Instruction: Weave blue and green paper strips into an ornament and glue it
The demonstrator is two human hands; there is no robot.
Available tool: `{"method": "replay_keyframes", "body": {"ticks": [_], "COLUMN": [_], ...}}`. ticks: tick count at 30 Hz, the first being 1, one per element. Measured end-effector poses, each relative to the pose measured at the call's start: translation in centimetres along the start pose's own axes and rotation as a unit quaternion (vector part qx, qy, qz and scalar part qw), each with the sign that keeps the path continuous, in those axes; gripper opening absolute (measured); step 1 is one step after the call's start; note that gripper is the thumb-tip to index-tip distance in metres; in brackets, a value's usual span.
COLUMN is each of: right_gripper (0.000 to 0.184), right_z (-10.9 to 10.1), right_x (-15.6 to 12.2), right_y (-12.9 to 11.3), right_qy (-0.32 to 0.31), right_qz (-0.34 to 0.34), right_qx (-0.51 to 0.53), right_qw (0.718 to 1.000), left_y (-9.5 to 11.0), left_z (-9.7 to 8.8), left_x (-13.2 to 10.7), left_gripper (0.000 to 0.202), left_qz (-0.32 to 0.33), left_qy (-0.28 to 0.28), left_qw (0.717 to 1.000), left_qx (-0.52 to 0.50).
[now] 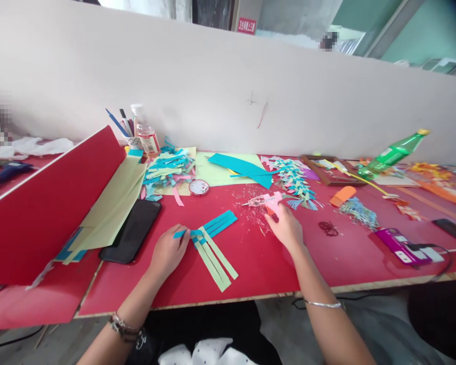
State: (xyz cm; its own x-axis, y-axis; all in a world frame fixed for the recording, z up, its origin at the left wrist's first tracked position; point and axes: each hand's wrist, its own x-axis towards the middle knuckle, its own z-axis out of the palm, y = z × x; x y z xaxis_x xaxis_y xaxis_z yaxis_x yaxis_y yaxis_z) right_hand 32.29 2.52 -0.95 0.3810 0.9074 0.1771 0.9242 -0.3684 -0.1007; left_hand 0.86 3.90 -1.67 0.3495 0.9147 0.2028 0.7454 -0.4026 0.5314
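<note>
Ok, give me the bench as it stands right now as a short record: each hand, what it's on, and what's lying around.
left hand: pinches the crossed blue and yellow paper strips, flat on the red table
right hand: fingers on the handle of the pink glue gun; grip unclear
left of strips: black phone, big red card
behind strips: tape roll
far right: green bottle, tilted

Matt paper strips (213, 243) lie on the smooth red desk (258, 263) with its raw wood edge. At their nine o'clock, a glossy black phone (131, 230); at two o'clock, a pink plastic glue gun (268, 203).
</note>
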Motion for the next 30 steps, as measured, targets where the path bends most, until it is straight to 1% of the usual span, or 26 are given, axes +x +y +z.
{"method": "replay_keyframes", "body": {"ticks": [2, 4, 7, 8, 10, 12, 15, 17, 18, 21, 23, 25, 28, 30], "right_gripper": [0.045, 0.041, 0.038, 0.035, 0.027, 0.024, 0.022, 0.022, 0.022, 0.028, 0.034, 0.039, 0.042, 0.042], "right_z": [0.0, -0.4, -1.9, -2.6, -3.9, -5.0, -5.7, -5.7, -5.6, -4.8, -4.1, -3.3, -2.4, -2.1], "right_x": [0.2, 0.0, -0.6, -0.9, -1.3, -1.6, -2.1, -2.5, -2.9, -4.1, -4.9, -5.5, -5.9, -5.9], "right_y": [0.5, 0.7, 0.1, -0.4, -1.7, -3.2, -5.3, -6.3, -6.8, -8.2, -9.1, -9.8, -10.4, -10.5], "right_qy": [0.002, 0.006, 0.024, 0.034, 0.063, 0.094, 0.102, 0.087, 0.068, -0.025, -0.078, -0.102, -0.114, -0.119], "right_qz": [0.006, 0.008, 0.009, -0.003, -0.061, -0.115, -0.155, -0.187, -0.214, -0.324, -0.375, -0.4, -0.425, -0.432], "right_qx": [-0.013, -0.026, -0.051, -0.048, -0.003, 0.054, 0.122, 0.154, 0.167, 0.183, 0.158, 0.112, 0.051, 0.027], "right_qw": [1.0, 1.0, 0.998, 0.998, 0.996, 0.987, 0.975, 0.966, 0.96, 0.928, 0.91, 0.904, 0.896, 0.894], "left_y": [0.0, 0.1, 0.5, 0.6, 0.9, 1.0, 1.0, 0.9, 0.7, 0.4, 0.4, 0.5, 0.7, 0.8], "left_z": [0.0, -0.1, -0.3, -0.4, -0.6, -0.7, -0.6, -0.4, -0.3, 0.0, 0.1, 0.0, -0.1, -0.2], "left_x": [0.0, 0.0, -0.1, -0.1, -0.2, -0.2, -0.2, -0.2, -0.2, -0.2, -0.3, -0.3, -0.3, -0.4], "left_gripper": [0.032, 0.033, 0.033, 0.034, 0.033, 0.029, 0.023, 0.021, 0.02, 0.018, 0.019, 0.02, 0.021, 0.022], "left_qz": [0.004, 0.002, -0.013, -0.017, -0.015, 0.016, 0.079, 0.103, 0.11, 0.12, 0.124, 0.13, 0.135, 0.135], "left_qy": [0.003, 0.005, 0.008, 0.008, 0.006, -0.002, -0.02, -0.032, -0.036, -0.04, -0.042, -0.044, -0.048, -0.049], "left_qw": [1.0, 1.0, 1.0, 1.0, 1.0, 1.0, 0.996, 0.994, 0.993, 0.992, 0.991, 0.99, 0.988, 0.988], "left_qx": [0.0, 0.002, 0.014, 0.018, 0.017, -0.002, -0.025, -0.017, -0.009, 0.014, 0.027, 0.041, 0.056, 0.06]}}
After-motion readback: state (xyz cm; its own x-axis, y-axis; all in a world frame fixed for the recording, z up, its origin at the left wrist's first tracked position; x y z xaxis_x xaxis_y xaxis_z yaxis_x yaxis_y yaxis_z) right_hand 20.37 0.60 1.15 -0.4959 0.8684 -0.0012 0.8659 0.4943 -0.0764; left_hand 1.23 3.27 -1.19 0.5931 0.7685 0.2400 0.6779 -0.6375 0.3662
